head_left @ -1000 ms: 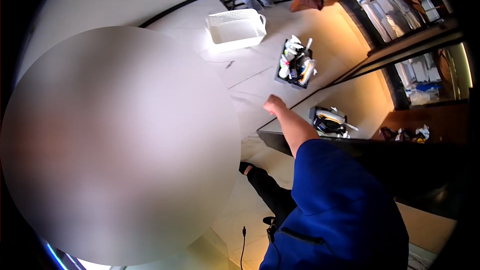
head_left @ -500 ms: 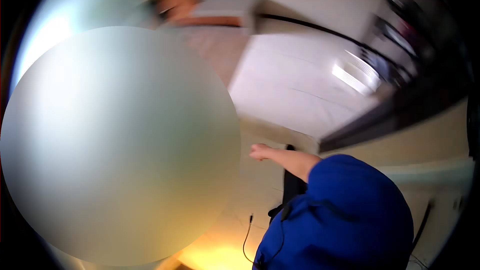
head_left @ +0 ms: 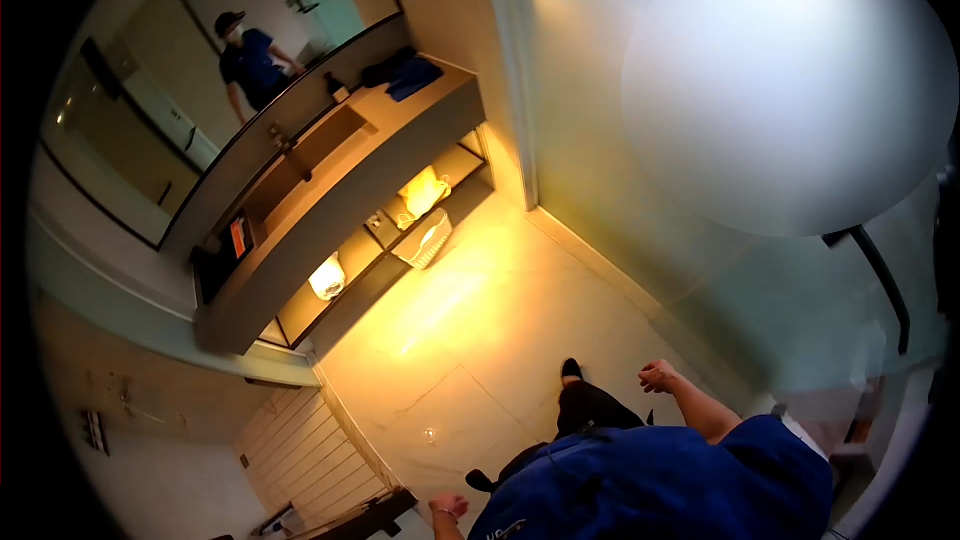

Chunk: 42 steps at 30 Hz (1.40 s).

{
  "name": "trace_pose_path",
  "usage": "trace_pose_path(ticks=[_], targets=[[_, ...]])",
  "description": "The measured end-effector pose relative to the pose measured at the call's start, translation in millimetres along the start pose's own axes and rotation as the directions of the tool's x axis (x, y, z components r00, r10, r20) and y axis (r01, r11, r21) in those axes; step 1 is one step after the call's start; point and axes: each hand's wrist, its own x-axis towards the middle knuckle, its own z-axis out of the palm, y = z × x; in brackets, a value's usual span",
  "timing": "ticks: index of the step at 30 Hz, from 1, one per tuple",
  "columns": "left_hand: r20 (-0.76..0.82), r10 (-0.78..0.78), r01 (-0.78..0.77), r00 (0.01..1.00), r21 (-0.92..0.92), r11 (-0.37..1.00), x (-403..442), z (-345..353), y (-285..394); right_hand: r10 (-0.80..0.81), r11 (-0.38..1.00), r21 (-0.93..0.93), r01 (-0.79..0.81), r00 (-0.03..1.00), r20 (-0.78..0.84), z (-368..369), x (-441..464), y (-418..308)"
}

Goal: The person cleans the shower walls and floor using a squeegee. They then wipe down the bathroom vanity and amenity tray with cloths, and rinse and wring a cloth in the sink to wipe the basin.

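Basket, contents unclear, sits beside vanity, left hand and right hand half spread.

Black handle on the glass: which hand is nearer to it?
Right. The right hand hangs apart from the black handle, below and left of it in view; the left hand is farther, across the body's other side.

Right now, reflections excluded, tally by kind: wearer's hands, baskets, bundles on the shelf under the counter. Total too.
Hands: 2 (left hand, right hand)
Baskets: 1 (white basket)
Shelf bundles: 2 (yellow-looking bundle, whitish bundle)
Total: 5
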Motion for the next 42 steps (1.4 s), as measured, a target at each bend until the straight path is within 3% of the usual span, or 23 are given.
trace_pose_path(ticks=[3,10,15,18,22,25,28,29,30,32,33,35,36,39,42], targets=[[0.136,-0.137,0.141,0.981,-0.024,0.990,19,31,-23,-0.006,1.000,-0.009,0.005,0.999,-0.048,-10,45,-66],[-0.008,0.067,-0.066,0.998,-0.335,0.940,-9,61,48,-0.220,0.957,-0.182,0.226,0.974,0.054,12,113,-289],[-0.185,0.062,-0.154,0.981,-0.541,0.827,-29,83,104,-0.502,0.795,-0.246,0.554,0.829,0.246,77,139,-474],[0.058,-0.066,0.088,0.996,-0.641,0.763,-16,82,103,-0.605,0.682,-0.242,0.690,0.718,0.343,127,135,-579],[0.071,-0.171,0.182,0.983,-0.535,0.825,-6,87,132,-0.795,0.430,-0.135,0.893,0.445,0.413,185,124,-681],[0.066,-0.138,0.153,0.988,-0.447,0.881,22,73,191,-0.691,0.452,-0.256,0.855,0.517,0.506,195,80,-738],[-0.004,-0.007,0.005,1.000,-0.323,0.946,55,40,285,-0.591,0.423,-0.323,0.847,0.528,0.610,184,97,-800],[-0.051,0.065,-0.076,0.997,-0.260,0.963,63,29,327,-0.714,0.216,-0.393,0.894,0.419,0.561,174,101,-823],[-0.098,0.151,-0.169,0.984,-0.208,0.963,62,21,378,-0.784,0.211,-0.399,0.892,0.398,0.477,166,124,-843],[-0.164,0.327,-0.360,0.931,-0.256,0.897,50,12,480,-0.821,0.301,-0.407,0.862,0.452,0.350,142,115,-900],[-0.179,0.402,-0.440,0.898,-0.317,0.840,39,10,525,-0.859,0.277,-0.347,0.896,0.393,0.329,129,135,-927],[-0.223,0.550,-0.593,0.805,-0.336,0.732,12,12,608,-0.878,0.423,-0.205,0.883,0.455,0.149,115,135,-984],[-0.246,0.625,-0.671,0.741,-0.295,0.680,-5,17,641,-0.903,0.364,-0.300,0.882,0.413,0.118,106,136,-1016],[-0.213,0.688,-0.717,0.694,-0.126,0.685,-35,29,704,-0.950,0.298,-0.414,0.860,0.308,-0.043,92,158,-1103],[-0.150,0.683,-0.694,0.715,-0.028,0.720,-33,31,713,-0.943,0.324,-0.539,0.778,0.311,-0.118,83,204,-1181]])
